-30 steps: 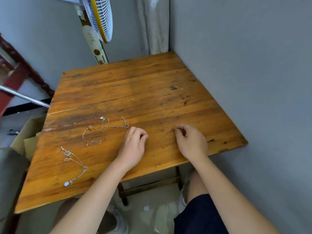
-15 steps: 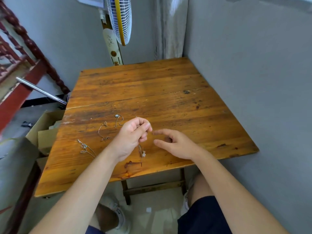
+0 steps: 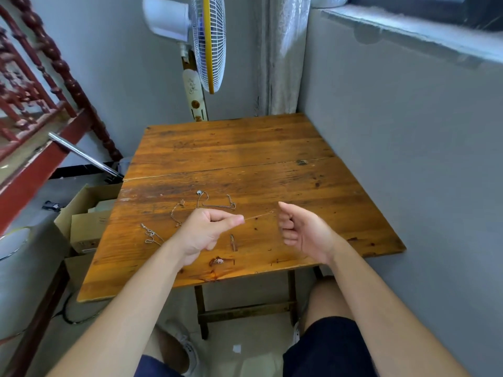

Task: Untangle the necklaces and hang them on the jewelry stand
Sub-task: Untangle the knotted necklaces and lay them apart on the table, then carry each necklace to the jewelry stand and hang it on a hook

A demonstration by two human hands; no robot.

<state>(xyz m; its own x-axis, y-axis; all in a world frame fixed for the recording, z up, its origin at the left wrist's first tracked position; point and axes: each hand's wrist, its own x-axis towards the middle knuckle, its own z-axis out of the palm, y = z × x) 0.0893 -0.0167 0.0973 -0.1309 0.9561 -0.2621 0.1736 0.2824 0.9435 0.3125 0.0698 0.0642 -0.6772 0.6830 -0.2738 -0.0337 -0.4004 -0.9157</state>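
Note:
A thin silver necklace chain [image 3: 258, 215] is stretched taut above the wooden table [image 3: 272, 148] between my two hands. My left hand [image 3: 206, 229] pinches one end between thumb and forefinger. My right hand [image 3: 299, 229], fingers curled, holds the other end near its thumb. A small sparkling pendant [image 3: 217, 260] shows below my left hand near the table's front edge. Three more necklaces lie loose on the table's left part: one with a round pendant [image 3: 216, 204], a short one [image 3: 177, 216] and one [image 3: 151, 235] partly hidden by my left wrist. No jewelry stand is in view.
A grey wall [image 3: 408, 159] runs along the table's right side. A standing fan [image 3: 209, 44] is behind the far edge. Cardboard boxes [image 3: 87, 213], a metal tube [image 3: 84, 156] and a red stair railing [image 3: 40, 77] are to the left.
Both hands have lifted off the table with a chain and moved apart, drawing it taut. My view has tilted up and back.

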